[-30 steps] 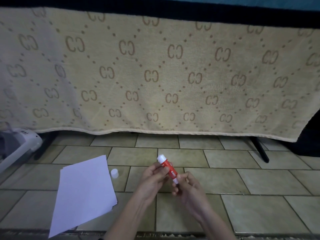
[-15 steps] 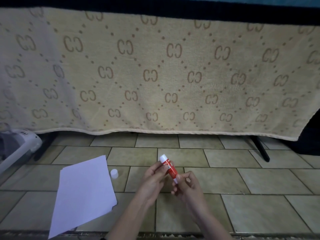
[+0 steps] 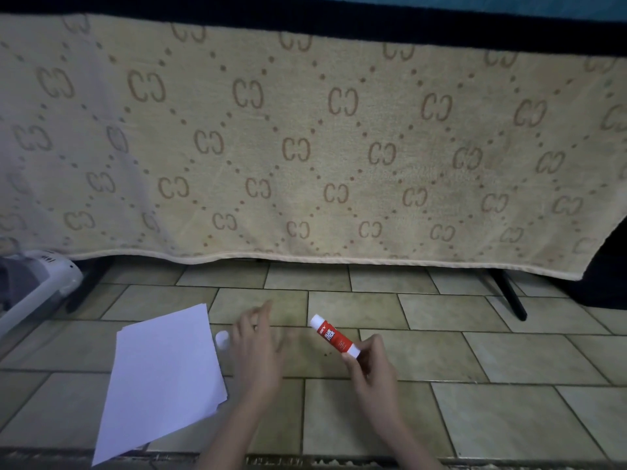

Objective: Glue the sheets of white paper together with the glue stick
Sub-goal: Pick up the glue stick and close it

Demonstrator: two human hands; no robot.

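A small stack of white paper sheets (image 3: 163, 378) lies on the tiled floor at the lower left, its edges slightly fanned. The glue stick's white cap (image 3: 222, 338) rests on the floor just right of the stack. My right hand (image 3: 373, 371) grips the base of the red and white glue stick (image 3: 334, 336), which is uncapped and tilted up to the left. My left hand (image 3: 259, 351) hovers between the cap and the stick, fingers spread and blurred, holding nothing.
A beige patterned blanket (image 3: 305, 147) hangs over a dark frame behind the work area, with a black leg (image 3: 509, 293) at the right. A white and grey appliance (image 3: 30, 286) sits on the floor at the far left.
My left hand has let go of the glue stick and swung left toward the cap and paper. My right hand has drawn the stick slightly to the right.
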